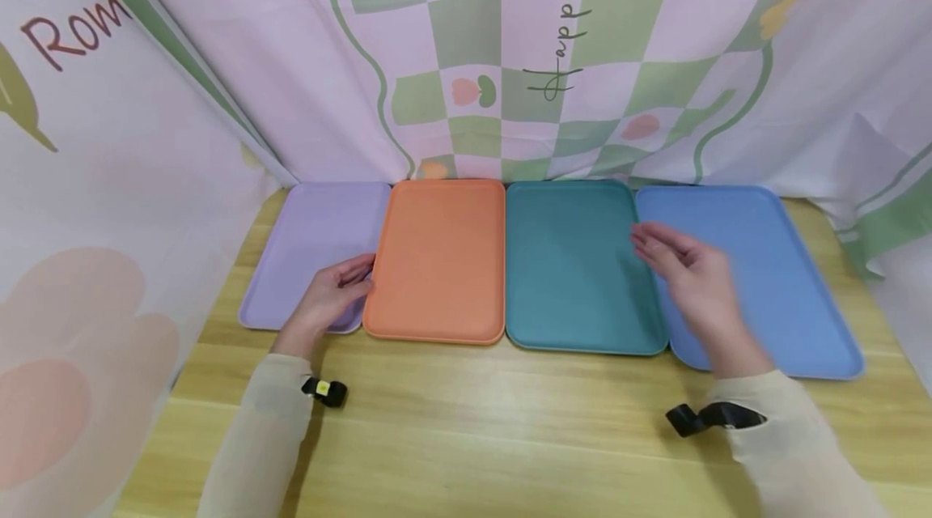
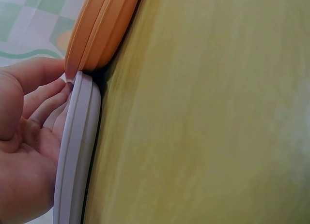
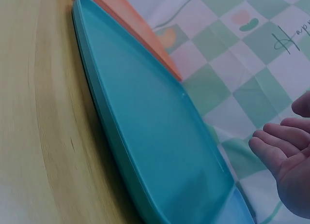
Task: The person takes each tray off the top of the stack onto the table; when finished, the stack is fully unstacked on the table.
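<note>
Four trays lie side by side on the wooden table: a purple tray (image 1: pixel 331 214), an orange tray (image 1: pixel 440 259), a teal tray (image 1: pixel 575 259) and a blue tray (image 1: pixel 772 275). My left hand (image 1: pixel 329 297) is over the purple tray, its fingertips and thumb touching the orange tray's left rim. In the left wrist view the thumb (image 2: pixel 46 71) meets the orange tray's corner, just where the purple tray's edge (image 2: pixel 75 151) joins it. Over the blue tray's left side hovers my right hand (image 1: pixel 695 279), fingers loosely bent and holding nothing, fingertips beside the teal tray's edge.
Behind the trays hangs a checked green and white curtain (image 1: pixel 539 32), reaching down to their back edges. Another patterned cloth (image 1: pixel 95 178) borders the left side. Bare wooden tabletop (image 1: pixel 502 429) lies in front of the trays.
</note>
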`<state>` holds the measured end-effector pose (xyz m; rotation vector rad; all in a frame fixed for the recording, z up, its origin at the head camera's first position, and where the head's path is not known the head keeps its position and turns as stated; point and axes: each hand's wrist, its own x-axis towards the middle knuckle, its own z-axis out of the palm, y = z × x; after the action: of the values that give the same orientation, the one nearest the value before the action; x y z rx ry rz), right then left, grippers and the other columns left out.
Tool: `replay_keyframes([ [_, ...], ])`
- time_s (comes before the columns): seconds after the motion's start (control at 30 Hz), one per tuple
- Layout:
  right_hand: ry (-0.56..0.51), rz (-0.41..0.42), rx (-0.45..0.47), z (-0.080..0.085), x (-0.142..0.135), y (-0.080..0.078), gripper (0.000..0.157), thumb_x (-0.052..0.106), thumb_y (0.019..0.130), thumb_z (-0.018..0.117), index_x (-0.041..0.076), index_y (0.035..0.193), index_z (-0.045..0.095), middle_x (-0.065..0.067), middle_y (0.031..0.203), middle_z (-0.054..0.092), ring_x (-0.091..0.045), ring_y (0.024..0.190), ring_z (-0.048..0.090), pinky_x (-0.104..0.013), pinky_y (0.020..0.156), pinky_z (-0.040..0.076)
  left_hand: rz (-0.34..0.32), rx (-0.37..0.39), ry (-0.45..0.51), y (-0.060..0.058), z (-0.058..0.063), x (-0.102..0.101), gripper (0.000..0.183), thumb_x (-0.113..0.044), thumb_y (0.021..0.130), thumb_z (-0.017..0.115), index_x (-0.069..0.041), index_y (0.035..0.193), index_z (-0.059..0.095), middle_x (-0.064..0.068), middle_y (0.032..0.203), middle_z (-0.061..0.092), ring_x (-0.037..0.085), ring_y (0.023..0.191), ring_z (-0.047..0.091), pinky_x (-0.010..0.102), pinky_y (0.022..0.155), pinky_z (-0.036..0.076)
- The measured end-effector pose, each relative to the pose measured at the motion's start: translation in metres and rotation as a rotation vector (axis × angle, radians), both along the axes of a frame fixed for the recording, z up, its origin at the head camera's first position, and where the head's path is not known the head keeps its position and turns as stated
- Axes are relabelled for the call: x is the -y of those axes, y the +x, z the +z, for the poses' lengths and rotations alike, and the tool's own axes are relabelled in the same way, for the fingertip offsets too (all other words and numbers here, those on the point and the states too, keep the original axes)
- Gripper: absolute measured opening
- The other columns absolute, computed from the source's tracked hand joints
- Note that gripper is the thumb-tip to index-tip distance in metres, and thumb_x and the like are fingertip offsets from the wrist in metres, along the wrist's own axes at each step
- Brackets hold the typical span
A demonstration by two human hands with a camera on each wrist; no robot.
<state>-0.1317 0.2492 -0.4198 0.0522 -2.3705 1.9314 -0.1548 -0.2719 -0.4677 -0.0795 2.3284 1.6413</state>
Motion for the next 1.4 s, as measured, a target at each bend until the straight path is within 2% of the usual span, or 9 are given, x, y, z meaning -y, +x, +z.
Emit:
replay_keyframes([
  [0.2,0.023,0.033,-0.004,0.001,0.019,-0.003,0.052,0.02,0.113,0.057,-0.013,0.153,0.051,-0.026,0.15,0.062,0.011,0.114,0.07,-0.015,0.101,0.057,-0.002,-0.004,0.007,0.0,-0.001,0.001,0.058,-0.005,0.107,0.065,0.0,0.162,0.047,0.023,0.167,0.046,0.036,0.159,0.042,0.012,0.109,0.05],
  [0.37,0.036,0.044,-0.002,-0.001,0.036,-0.005,0.049,0.019,0.114,0.055,-0.012,0.152,0.053,-0.037,0.151,0.056,0.012,0.116,0.068,-0.014,0.101,0.056,0.007,-0.009,0.005,0.0,-0.001,0.0,0.058,-0.003,0.106,0.066,0.001,0.161,0.048,0.023,0.166,0.047,0.036,0.158,0.043,0.011,0.107,0.05],
  [0.63,0.101,0.041,0.035,-0.003,0.057,-0.007,0.045,0.019,0.113,0.056,-0.006,0.151,0.058,-0.03,0.148,0.063,0.022,0.104,0.064,-0.003,0.094,0.053,0.011,-0.009,0.009,-0.001,-0.001,-0.002,0.059,-0.003,0.105,0.066,0.001,0.161,0.047,0.024,0.166,0.047,0.037,0.158,0.043,0.009,0.105,0.05],
  [0.87,0.111,0.059,0.061,-0.008,0.072,-0.011,0.046,0.021,0.113,0.057,-0.004,0.152,0.058,-0.026,0.149,0.065,0.019,0.109,0.063,-0.002,0.094,0.051,0.011,-0.007,0.033,-0.001,0.0,-0.002,0.058,-0.001,0.105,0.066,0.002,0.16,0.047,0.024,0.166,0.047,0.037,0.158,0.043,0.009,0.105,0.05],
  [0.97,0.135,0.054,0.07,-0.011,0.078,-0.012,0.045,0.023,0.113,0.057,-0.002,0.151,0.061,-0.022,0.148,0.067,0.009,0.118,0.066,-0.001,0.093,0.05,0.011,-0.001,0.028,-0.001,0.0,-0.002,0.058,-0.002,0.105,0.066,0.001,0.161,0.048,0.024,0.166,0.047,0.037,0.158,0.043,0.012,0.108,0.05],
  [1.07,0.166,0.053,0.075,-0.013,0.084,-0.014,0.043,0.025,0.113,0.058,0.001,0.149,0.063,-0.019,0.147,0.069,-0.013,0.131,0.068,-0.001,0.091,0.048,0.013,0.001,0.018,-0.001,0.0,-0.002,0.058,-0.003,0.105,0.066,0.0,0.161,0.048,0.023,0.166,0.047,0.036,0.158,0.043,0.016,0.111,0.05],
  [1.17,0.172,0.064,0.077,-0.015,0.091,-0.014,0.043,0.024,0.113,0.057,0.001,0.149,0.063,-0.019,0.147,0.068,-0.033,0.138,0.063,-0.001,0.089,0.048,0.013,0.0,0.011,-0.001,0.001,-0.002,0.058,-0.004,0.105,0.066,0.0,0.161,0.048,0.023,0.166,0.048,0.036,0.157,0.044,0.016,0.112,0.05],
  [1.4,0.143,0.074,0.08,-0.019,0.106,-0.016,0.041,0.016,0.112,0.058,-0.003,0.149,0.062,-0.022,0.147,0.067,-0.037,0.14,0.062,0.001,0.09,0.046,0.011,-0.009,0.023,-0.001,-0.001,-0.001,0.058,-0.002,0.105,0.066,0.001,0.161,0.048,0.024,0.165,0.048,0.037,0.157,0.044,0.011,0.107,0.05],
])
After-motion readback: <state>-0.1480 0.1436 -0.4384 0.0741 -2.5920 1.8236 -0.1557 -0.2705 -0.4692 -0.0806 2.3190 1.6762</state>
